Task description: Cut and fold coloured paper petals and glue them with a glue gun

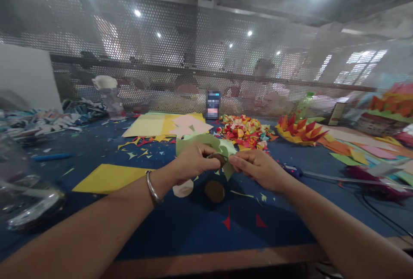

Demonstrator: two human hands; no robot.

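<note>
Near the middle of the blue table, my left hand [196, 160] is closed, with a small brown round piece [219, 158] and green paper [206, 140] at its fingertips. My right hand [251, 163] is also closed, its fingertips pinching the right side of the green paper, whose lower part hangs down in a point. Below my hands a brown disc [214, 191] lies on the table, with a pale round piece [183, 188] to its left.
Yellow paper [109, 178] lies left. Behind are paper sheets [146, 125], a phone [213, 105] and colourful scraps [247, 130]. An orange paper flower [300, 130] and a purple tool [292, 170] are right, a bottle [109, 98] left. A mesh screen [174, 55] stands behind.
</note>
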